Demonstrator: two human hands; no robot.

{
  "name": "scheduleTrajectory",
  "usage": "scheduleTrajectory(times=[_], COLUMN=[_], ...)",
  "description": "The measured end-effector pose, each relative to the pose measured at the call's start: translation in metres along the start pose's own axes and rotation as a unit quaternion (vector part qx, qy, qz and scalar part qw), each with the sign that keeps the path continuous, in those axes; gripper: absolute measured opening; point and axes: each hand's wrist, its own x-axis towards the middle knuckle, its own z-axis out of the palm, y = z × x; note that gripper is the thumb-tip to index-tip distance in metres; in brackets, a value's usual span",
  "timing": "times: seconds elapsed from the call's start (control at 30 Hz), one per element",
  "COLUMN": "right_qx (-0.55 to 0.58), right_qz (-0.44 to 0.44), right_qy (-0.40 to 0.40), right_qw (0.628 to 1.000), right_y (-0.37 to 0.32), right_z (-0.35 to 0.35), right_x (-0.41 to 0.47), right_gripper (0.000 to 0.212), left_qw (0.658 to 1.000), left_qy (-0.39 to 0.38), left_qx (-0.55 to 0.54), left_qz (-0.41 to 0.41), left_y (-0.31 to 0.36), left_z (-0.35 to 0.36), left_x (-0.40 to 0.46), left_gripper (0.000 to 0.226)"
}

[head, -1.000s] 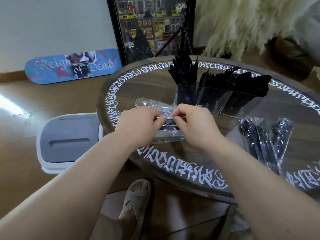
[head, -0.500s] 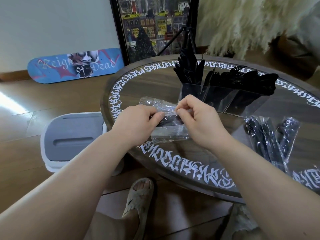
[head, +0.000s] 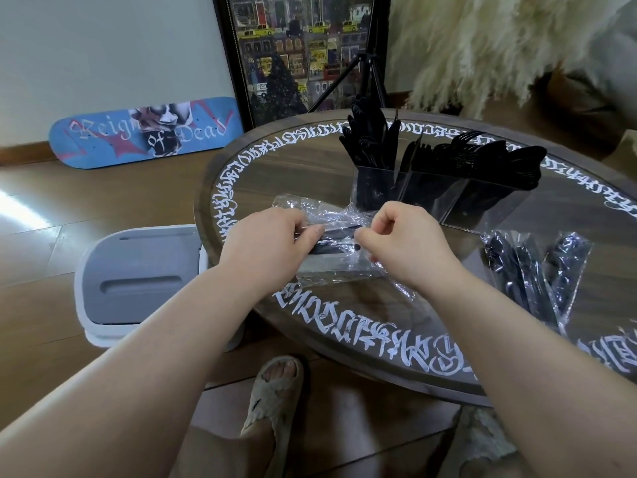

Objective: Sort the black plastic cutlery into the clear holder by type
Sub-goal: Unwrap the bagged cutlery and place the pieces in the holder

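A clear plastic wrapper (head: 336, 267) with black cutlery inside is held just above the round table (head: 275, 181). My left hand (head: 269, 243) pinches its left side and my right hand (head: 410, 243) pinches its right side, thumbs and fingers close together on the film. Behind them stands the clear holder (head: 482, 198), its compartments full of black cutlery (head: 462, 157) standing upright. Three more wrapped black cutlery packs (head: 537, 270) lie on the table at the right.
A grey and white bin (head: 138, 277) stands on the floor left of the table. A skateboard deck (head: 148, 132), a framed picture (head: 303, 53) and a tripod (head: 368, 74) lean at the back wall. My sandalled foot (head: 275, 398) is under the table's near edge.
My hands have moved slightly apart on the wrapper, stretching the film between them. The view has shifted a little; the holder and spare packs stay put.
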Motion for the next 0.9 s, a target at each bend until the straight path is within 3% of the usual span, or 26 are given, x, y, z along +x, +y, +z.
scheduleTrajectory(times=[0.43, 0.57, 0.77, 0.9], right_qx=[0.089, 0.077, 0.17, 0.197], right_qz=[0.054, 0.07, 0.09, 0.086], right_qy=[0.019, 0.032, 0.026, 0.024], right_qw=[0.994, 0.994, 0.981, 0.976], right_y=[0.0001, -0.0013, -0.002, -0.0009], right_z=[0.0059, 0.0053, 0.004, 0.0009], right_x=[0.0005, 0.0022, 0.0029, 0.0036], right_gripper=[0.035, 0.021, 0.003, 0.013], left_qw=[0.999, 0.999, 0.999, 0.999], left_qy=[-0.004, 0.003, 0.001, -0.014], left_qx=[-0.001, -0.023, -0.025, -0.031], left_qz=[0.036, 0.047, 0.039, 0.032], left_y=[0.0054, 0.0047, -0.0001, -0.0014], left_z=[0.0058, 0.0059, 0.0044, 0.0044], left_x=[-0.0032, -0.0035, -0.0015, -0.0014], left_gripper=[0.033, 0.028, 0.028, 0.029])
